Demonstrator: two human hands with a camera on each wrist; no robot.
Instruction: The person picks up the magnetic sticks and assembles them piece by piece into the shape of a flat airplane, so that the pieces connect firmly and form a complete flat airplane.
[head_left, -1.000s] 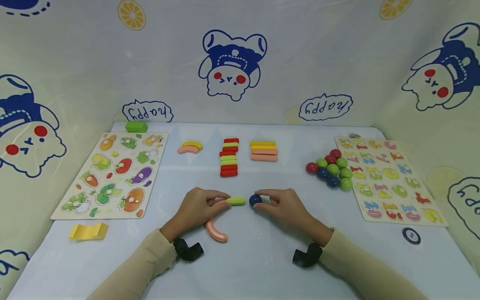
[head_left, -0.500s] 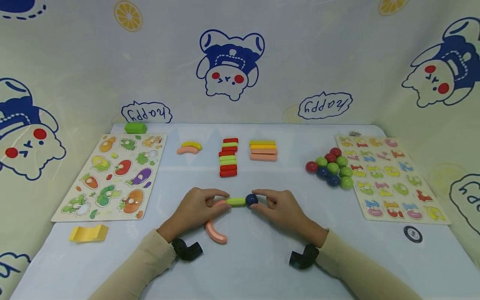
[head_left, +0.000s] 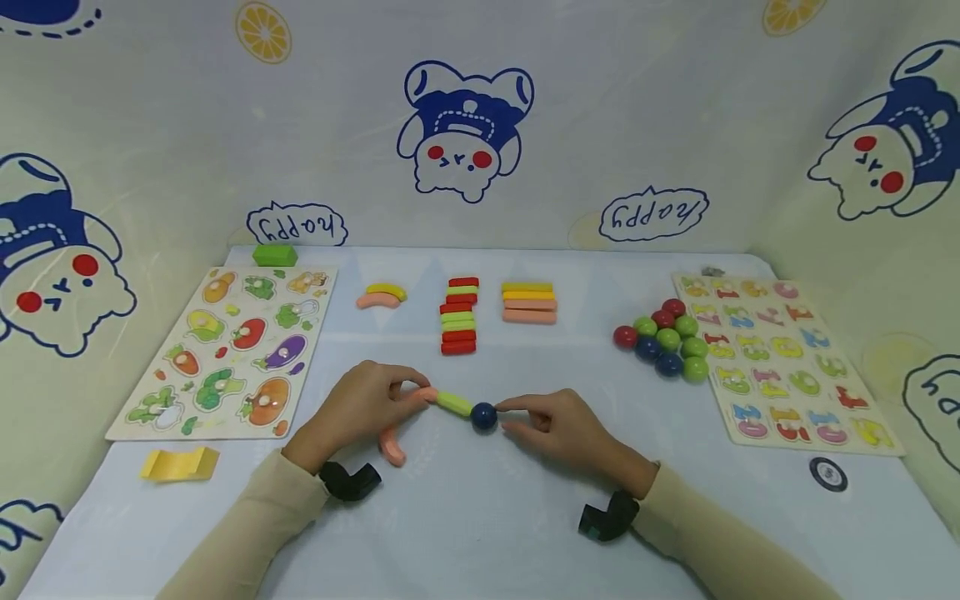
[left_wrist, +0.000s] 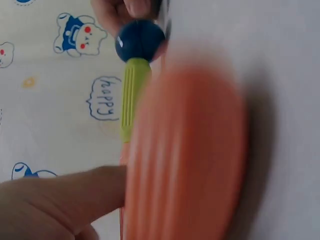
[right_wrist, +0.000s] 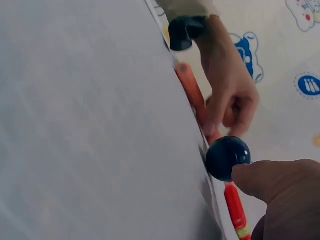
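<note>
My left hand (head_left: 366, 406) pinches pink curved sausage-like material, whose grooved lower end (left_wrist: 185, 160) sticks out beneath the hand. Whether that pink part is one piece or two is hidden by the fingers. A ridged light-green stick (head_left: 453, 404) runs on from the pink end, and a dark blue ball (head_left: 483, 417) sits at the stick's far tip; the three form one line. To the right of the ball, my right hand (head_left: 566, 433) has thumb and index finger parted, their tips close beside it. The right wrist view shows the thumb overlapping the ball (right_wrist: 227, 158).
Behind the hands lie red and green sticks (head_left: 457, 321), yellow and pink sticks (head_left: 528, 302) and two curved pieces (head_left: 381, 296). Red, green and blue balls (head_left: 667, 340) cluster at right. Puzzle boards (head_left: 225, 354) flank both sides. A yellow block (head_left: 178, 464) and wheel (head_left: 828, 473) lie nearer.
The right hand brought the blue ball against the green stick's end, then its fingertips came off the ball's sides. The left hand has moved left, carrying the joined pieces, which now slant.
</note>
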